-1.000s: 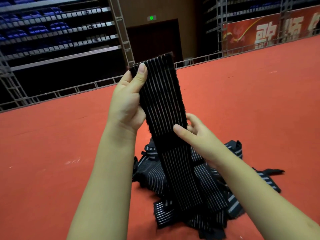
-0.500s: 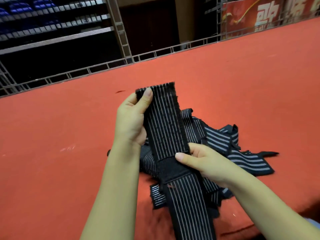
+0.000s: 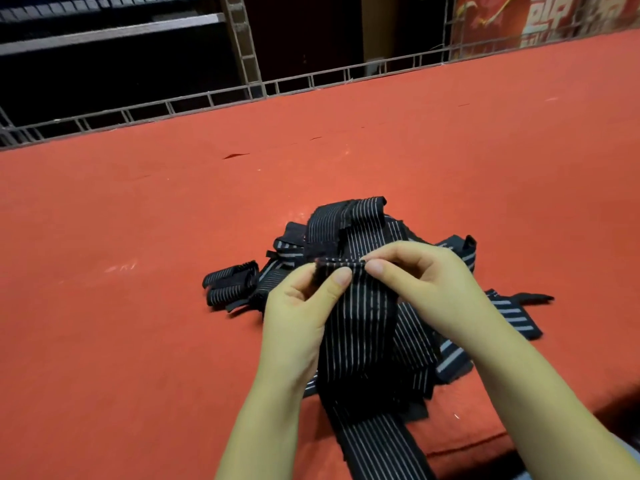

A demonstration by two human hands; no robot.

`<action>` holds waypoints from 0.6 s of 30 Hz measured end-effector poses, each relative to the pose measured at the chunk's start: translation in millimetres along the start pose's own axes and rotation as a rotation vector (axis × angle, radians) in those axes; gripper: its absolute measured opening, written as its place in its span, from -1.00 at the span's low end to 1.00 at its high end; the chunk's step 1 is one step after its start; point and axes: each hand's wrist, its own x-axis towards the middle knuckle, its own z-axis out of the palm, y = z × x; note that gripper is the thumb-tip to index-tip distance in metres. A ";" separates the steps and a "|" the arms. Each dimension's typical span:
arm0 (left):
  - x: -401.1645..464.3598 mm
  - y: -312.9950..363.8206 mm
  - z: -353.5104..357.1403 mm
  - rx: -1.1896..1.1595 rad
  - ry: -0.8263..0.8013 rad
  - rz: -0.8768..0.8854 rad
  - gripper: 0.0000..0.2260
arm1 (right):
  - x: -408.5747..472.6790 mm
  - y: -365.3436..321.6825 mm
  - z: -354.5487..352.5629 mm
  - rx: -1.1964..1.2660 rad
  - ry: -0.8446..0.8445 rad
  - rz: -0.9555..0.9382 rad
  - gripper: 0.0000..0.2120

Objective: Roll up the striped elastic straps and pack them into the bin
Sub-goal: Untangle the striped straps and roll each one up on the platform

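A black elastic strap with thin white stripes (image 3: pixel 360 327) runs from my hands down toward my body. Its top end is folded over into a small first turn. My left hand (image 3: pixel 304 306) pinches that folded end at its left side, thumb on top. At the right side my right hand (image 3: pixel 419 275) pinches the same fold. Behind and beneath lies a loose pile of several more striped straps (image 3: pixel 349 223) on the red surface. A small rolled strap (image 3: pixel 230 284) lies at the pile's left edge. No bin is in view.
The red carpeted surface (image 3: pixel 138 271) stretches wide on all sides. A metal truss rail (image 3: pixel 207 98) lines its far edge, with dark seating tiers behind. A red banner (image 3: pixel 554 15) hangs at the back right. The surface's near edge drops off at the lower right.
Both hands have come down from head height to just above the pile. The strap's upright top end is now folded over, and both hands pinch the fold.
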 end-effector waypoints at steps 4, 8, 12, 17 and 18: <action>-1.2 -0.2 -3.2 0.070 0.003 0.053 -0.81 | 0.2 -2.1 0.3 -0.060 -0.015 -0.046 -0.85; -1.6 6.1 -9.4 0.146 -0.025 0.108 -0.85 | 1.8 -5.0 -1.7 -0.085 -0.043 -0.074 -0.80; 0.9 6.3 -12.4 0.171 0.018 0.178 -0.95 | 1.0 -6.0 -0.6 -0.078 -0.083 -0.060 -0.85; 2.0 3.0 -10.2 0.161 0.034 0.186 -0.94 | -1.8 -5.9 0.1 -0.062 -0.063 -0.077 -0.87; 2.6 1.9 -9.6 0.160 0.050 0.184 -0.93 | -2.3 -5.5 1.0 -0.059 -0.042 -0.086 -0.89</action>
